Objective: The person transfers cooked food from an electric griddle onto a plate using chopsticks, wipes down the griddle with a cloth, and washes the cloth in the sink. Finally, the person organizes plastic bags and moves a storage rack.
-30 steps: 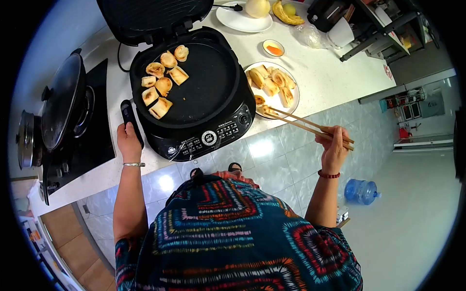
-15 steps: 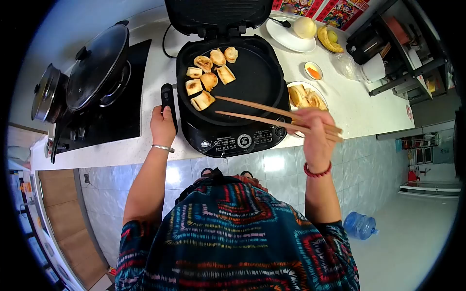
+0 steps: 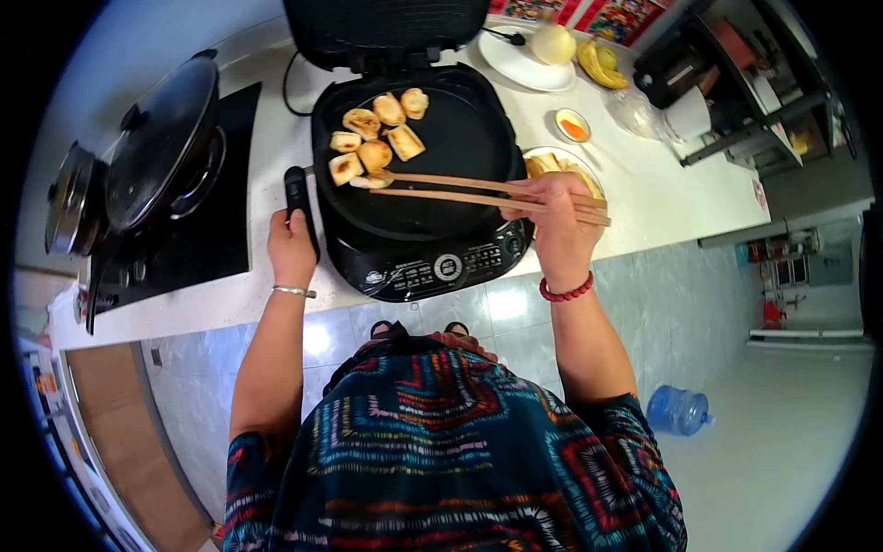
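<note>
**Chopsticks [image 3: 460, 195] at the pan's [image 3: 460, 133] front pastry [image 3: 366, 182], pinch uncertain**

The left hand [image 3: 292, 247] has its fingers curled round the handle [image 3: 296, 195] at the pan's left; the right hand's [image 3: 561, 216] fingers grasp the chopsticks over the pan's right edge. Browned pastries [image 3: 362, 122] cluster in the pan's left half, the front one at the chopstick tips.

That piece could twist or slip if the tips close off-centre, and the upper stick could shove its neighbours, since they sit so close together. A tug on the handle could jolt the pan. The right hand is near the rim (a burn risk, I'd judge, if the metal is hot).

The sticks partly cover the front pastry, so I cannot tell whether it is pinched or merely touched. The right hand hides much of the plate [image 3: 594, 169] beside the pan's right, and the lid [image 3: 386, 35] behind the pan is cut off at the top.
</note>
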Tool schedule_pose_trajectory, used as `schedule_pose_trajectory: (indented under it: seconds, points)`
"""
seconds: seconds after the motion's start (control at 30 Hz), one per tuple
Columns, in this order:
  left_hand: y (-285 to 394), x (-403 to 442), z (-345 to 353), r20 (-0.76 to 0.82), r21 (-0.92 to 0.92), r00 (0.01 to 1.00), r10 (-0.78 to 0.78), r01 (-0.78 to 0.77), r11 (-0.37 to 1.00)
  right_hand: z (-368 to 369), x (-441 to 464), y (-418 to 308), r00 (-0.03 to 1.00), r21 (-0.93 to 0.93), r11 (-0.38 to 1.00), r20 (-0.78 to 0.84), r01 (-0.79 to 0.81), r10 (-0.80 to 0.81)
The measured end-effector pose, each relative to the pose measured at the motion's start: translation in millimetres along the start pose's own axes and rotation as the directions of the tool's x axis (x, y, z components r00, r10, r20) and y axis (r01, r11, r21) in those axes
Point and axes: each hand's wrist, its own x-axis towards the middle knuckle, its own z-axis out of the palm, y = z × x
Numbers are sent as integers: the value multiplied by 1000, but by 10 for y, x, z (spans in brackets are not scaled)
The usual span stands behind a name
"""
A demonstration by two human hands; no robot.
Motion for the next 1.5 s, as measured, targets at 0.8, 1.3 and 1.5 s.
schedule_pose_trajectory:
  seconds: [0.8, 1.3, 1.5]
  points:
    - [-110, 34, 13, 1, 27, 999, 37, -37, 999, -1123, -507, -322, 900, -447, 895, -389, 3, -198]
    - [96, -11, -36, 34, 31, 997, -66, 65, 997, -30, -47, -251, 990, -158, 978, 5, 139, -140]
    - [117, -23, -31, 15, 6, 998, -62, 62, 998, 216, 184, 124, 984, -290, 940, 59, 179, -169]
